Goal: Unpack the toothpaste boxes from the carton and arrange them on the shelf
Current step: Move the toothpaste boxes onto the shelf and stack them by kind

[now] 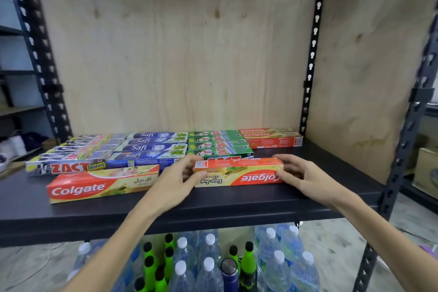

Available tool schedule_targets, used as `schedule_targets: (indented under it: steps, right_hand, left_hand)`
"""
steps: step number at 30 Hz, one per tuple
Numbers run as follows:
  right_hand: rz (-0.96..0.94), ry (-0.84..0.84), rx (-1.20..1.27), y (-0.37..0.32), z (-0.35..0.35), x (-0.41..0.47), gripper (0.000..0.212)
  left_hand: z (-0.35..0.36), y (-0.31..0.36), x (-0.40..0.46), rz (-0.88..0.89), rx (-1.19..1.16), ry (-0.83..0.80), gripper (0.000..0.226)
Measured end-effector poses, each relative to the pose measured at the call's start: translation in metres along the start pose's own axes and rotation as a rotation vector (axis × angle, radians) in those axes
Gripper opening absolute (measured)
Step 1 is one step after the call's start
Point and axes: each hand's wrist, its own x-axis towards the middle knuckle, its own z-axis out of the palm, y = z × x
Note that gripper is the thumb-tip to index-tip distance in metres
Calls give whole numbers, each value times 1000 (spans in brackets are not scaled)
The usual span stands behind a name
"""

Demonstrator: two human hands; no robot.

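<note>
Two bare hands reach onto a dark shelf (213, 199) backed by pale plywood. Between them lies one red and yellow Colgate box (238, 172), long side left to right, its logo upside down to the viewer. The left hand (176, 179) grips its left end, thumb on the near face and fingers curled over the top. The right hand (297, 173) clasps its right end the same way. The box sits near the front, just ahead of the green stack.

A second loose Colgate box (102, 185) lies to the left, near the front edge, slightly angled, logo upright.

Along the far side run four groups of boxes lying flat. From left: five silver Zact Smokers boxes (71, 157), four blue Safi boxes (151, 147), four green Zact boxes (218, 144), and two Colgate boxes at the back (270, 137), in the far right corner.

Below the shelf stand clear water bottles (208, 265) with white caps, roughly ten in view, several bright green bottles (151, 268) with black caps, and one dark blue flask (229, 272).
</note>
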Motion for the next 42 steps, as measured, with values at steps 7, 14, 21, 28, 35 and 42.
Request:
schedule_targets:
  steps: [7, 14, 21, 28, 35, 42]
  right_hand:
    - [-26, 30, 77, 1, -4, -5, 40]
    - [-53, 54, 117, -8, 0, -7, 29]
    - [-22, -6, 9, -5, -4, -8, 60]
    - [-12, 38, -92, -16, 5, -21, 48]
    - [-64, 153, -32, -33, 28, -63, 45]
    - [-62, 313, 12, -47, 65, -95, 51]
  left_hand:
    - [-2, -7, 5, -67, -149, -11, 38]
    - [-3, -6, 4, -28, -185, 47, 14]
    - [2, 0, 7, -101, -19, 66, 24]
    - [-2, 6, -2, -92, 75, 5, 59]
    - [6, 10, -8, -9, 237, 125, 68]
    - [46, 34, -67, 75, 46, 349, 41]
